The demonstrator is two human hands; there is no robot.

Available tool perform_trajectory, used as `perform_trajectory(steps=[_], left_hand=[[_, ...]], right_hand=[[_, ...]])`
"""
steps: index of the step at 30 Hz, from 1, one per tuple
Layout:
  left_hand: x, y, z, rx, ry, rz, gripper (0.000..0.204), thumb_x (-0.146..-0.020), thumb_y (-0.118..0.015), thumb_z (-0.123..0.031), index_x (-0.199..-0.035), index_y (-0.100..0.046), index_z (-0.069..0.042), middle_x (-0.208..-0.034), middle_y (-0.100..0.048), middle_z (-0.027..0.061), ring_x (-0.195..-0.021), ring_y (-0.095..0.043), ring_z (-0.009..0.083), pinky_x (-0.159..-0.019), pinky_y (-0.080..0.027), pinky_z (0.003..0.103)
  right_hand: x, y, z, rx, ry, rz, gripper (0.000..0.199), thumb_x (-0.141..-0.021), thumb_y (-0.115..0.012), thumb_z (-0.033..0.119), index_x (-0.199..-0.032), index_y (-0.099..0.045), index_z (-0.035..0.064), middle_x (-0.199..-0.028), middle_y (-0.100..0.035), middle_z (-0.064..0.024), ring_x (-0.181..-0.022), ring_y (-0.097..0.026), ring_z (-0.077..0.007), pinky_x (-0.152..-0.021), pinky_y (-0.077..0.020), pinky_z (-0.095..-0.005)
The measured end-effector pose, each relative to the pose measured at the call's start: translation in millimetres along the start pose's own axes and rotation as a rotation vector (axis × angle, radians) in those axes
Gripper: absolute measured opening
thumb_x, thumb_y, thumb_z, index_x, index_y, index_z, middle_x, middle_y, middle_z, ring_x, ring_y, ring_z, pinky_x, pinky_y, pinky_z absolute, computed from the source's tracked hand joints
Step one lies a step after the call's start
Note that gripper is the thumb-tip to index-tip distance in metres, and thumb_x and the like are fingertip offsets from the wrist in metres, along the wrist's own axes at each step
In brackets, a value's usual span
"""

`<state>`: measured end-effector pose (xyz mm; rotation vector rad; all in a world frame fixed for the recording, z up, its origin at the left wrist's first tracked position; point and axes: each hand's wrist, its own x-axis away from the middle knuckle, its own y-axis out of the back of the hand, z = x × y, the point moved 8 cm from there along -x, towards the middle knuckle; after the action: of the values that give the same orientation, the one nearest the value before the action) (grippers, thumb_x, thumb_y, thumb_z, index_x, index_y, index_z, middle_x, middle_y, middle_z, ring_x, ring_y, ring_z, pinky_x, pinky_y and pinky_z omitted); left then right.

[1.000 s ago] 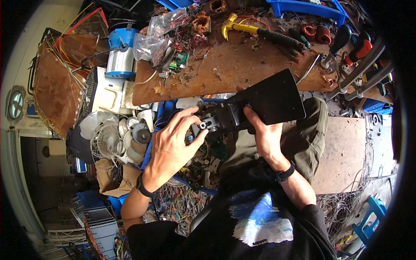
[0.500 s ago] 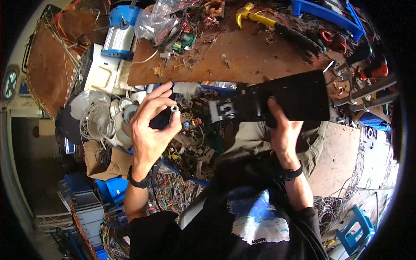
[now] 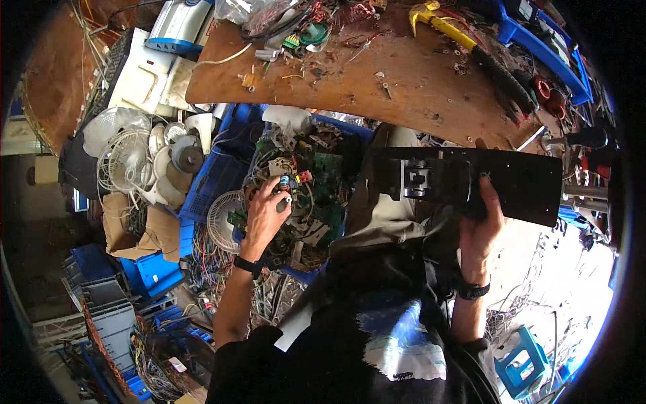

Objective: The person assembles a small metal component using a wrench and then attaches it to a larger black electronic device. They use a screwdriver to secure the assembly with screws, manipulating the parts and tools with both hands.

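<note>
My left hand [image 3: 264, 222] is closed, reaching over a blue crate [image 3: 217, 161] heaped with green circuit boards [image 3: 328, 176] and wired parts. Between its thumb and fingers is a small round piece [image 3: 288, 200] with a light end; in the earlier frame it shows a hole through it. Close to the fingertips lies a blue-and-white wound component [image 3: 284, 182]. My right hand [image 3: 486, 219] grips a long black panel [image 3: 521, 183], thumb on top and the other fingers mostly hidden beneath. A metal bracket [image 3: 415, 178] is set into the panel's left part.
A brown workbench [image 3: 296, 84] spans the far side, bearing a yellow hammer [image 3: 447, 28], scraps and a blue tray [image 3: 548, 57]. Fan guards [image 3: 128, 161] and a cardboard box [image 3: 141, 229] stand left. A blue stool [image 3: 523, 363] is at lower right, near tangled cables.
My left hand has moved down and right, over the circuit boards, with the small round piece. The right hand has carried the black panel right and down. The whole view has shifted too.
</note>
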<state>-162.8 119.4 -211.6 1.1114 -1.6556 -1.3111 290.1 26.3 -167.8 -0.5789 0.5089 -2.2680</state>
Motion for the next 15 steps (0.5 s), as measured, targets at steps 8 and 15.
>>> perform_trajectory(steps=[8, 15], left_hand=[[5.4, 7.6, 4.0, 0.111, 0.107, -0.089, 0.037, -0.088, -0.076, -0.011, -0.124, -0.068, -0.006, -0.142, -0.059, 0.0148, -0.127, -0.06, 0.0357, -0.107, -0.049, 0.042], [-24.3, 91.6, -107.9, 0.645, -0.143, -0.234, 0.064, -0.086, -0.083, -0.019, -0.142, -0.057, -0.003, -0.148, -0.056, 0.0175, -0.133, -0.058, 0.0335, -0.111, -0.047, 0.045]], right_hand=[[3.9, -24.8, -9.8, -0.003, -0.102, -0.046, 0.032, -0.092, -0.07, 0.01, -0.123, -0.068, -0.0002, -0.118, -0.072, -0.0112, -0.103, -0.07, -0.0213, -0.089, -0.059, -0.0338], [-3.2, -40.6, -38.1, -0.033, -0.267, 0.02, 0.027, -0.089, -0.071, 0.008, -0.114, -0.073, -0.0006, -0.113, -0.074, -0.0081, -0.095, -0.071, -0.0183, -0.081, -0.0589, -0.033]])
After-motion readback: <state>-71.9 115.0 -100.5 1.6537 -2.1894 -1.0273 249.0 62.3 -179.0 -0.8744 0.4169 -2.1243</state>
